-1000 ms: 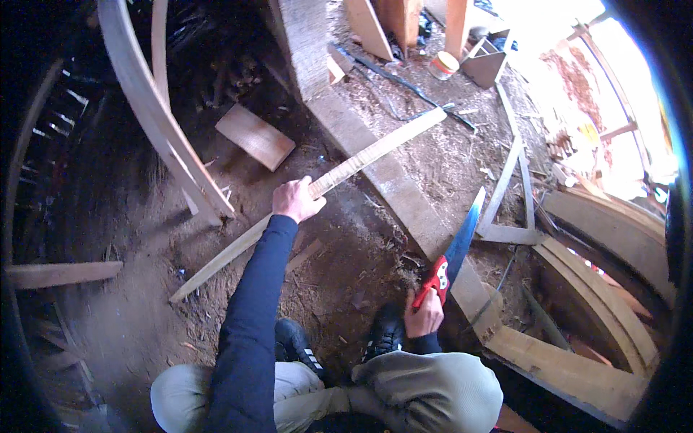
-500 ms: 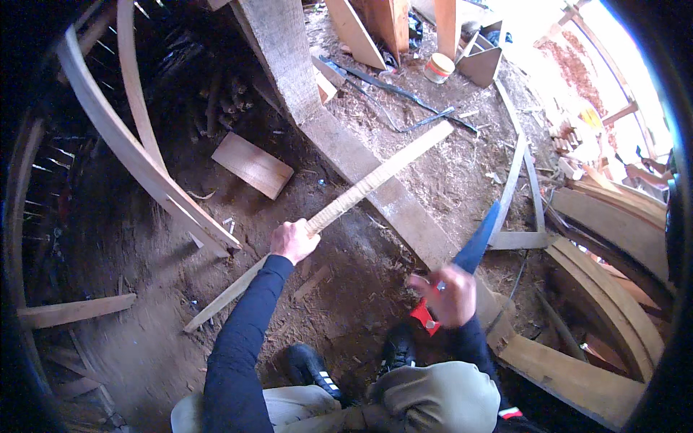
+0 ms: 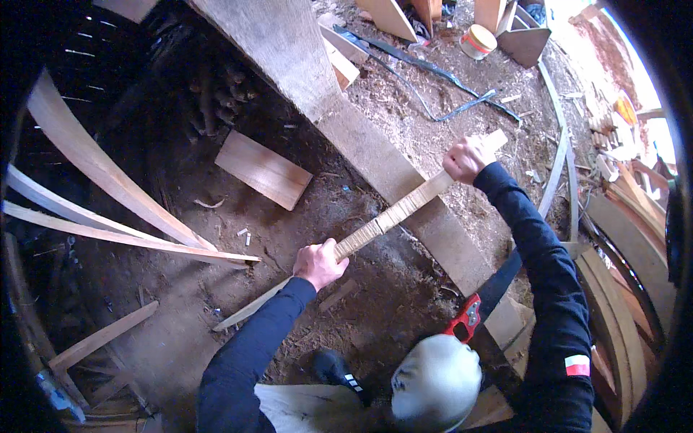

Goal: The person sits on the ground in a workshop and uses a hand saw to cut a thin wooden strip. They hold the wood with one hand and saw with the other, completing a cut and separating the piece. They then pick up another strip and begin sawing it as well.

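Note:
A long, narrow wooden strip (image 3: pixel 390 219) lies slantwise across a thick wooden beam (image 3: pixel 368 148). Close-set cross cuts line its middle stretch. My left hand (image 3: pixel 321 265) is wrapped round the strip on the near side of the beam, and the strip's lower end runs on beyond it toward the ground. Beyond the beam, my right hand (image 3: pixel 466 159) grips the strip close to its far end. A handsaw with a red handle (image 3: pixel 466 319) and a dark blade (image 3: pixel 499 283) rests by the beam next to my knee, untouched by either hand.
A short board (image 3: pixel 263 169) lies on the dirt floor left of the beam. Curved wooden pieces (image 3: pixel 123 173) stand at the left, with more curved timber (image 3: pixel 613 317) at the right. A round tub (image 3: pixel 478 42) and a dark strap (image 3: pixel 433 68) lie among the shavings at the back.
My right hand has left the saw's handle and moved forward to take hold of the strip's far end. The saw now rests by the beam. My left hand still grips the strip.

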The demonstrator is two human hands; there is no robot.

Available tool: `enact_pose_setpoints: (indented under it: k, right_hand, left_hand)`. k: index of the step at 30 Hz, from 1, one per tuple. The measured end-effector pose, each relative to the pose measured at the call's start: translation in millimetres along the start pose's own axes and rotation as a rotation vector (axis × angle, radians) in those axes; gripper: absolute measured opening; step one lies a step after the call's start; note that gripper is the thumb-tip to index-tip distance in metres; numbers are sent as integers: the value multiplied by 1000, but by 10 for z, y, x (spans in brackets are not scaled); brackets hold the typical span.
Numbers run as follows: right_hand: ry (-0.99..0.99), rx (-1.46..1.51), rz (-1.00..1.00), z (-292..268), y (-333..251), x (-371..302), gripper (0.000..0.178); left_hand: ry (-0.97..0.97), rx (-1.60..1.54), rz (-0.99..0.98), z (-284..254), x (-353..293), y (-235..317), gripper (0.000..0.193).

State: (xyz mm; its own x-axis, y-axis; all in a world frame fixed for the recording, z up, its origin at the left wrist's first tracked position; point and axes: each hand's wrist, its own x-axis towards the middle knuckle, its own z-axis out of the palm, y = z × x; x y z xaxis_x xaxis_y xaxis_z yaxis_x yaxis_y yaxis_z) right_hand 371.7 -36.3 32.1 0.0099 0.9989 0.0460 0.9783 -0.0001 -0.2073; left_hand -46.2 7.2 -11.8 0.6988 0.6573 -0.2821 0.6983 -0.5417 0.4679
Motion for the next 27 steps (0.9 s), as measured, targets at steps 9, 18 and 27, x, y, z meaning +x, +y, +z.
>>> enact_pose_setpoints:
  k: [9, 18, 27]
  right_hand:
    - [-152, -125, -60, 8, -118, 85, 37]
    - [-94, -83, -25, -32, -157, -141, 29]
    - [140, -156, -155, -551, -276, -209, 24]
  left_hand:
    - [-6, -81, -11, -169, -12, -24, 29]
    - [-57, 12, 104, -275, -72, 71, 35]
    - [273, 40, 160, -161, -330, 222, 41]
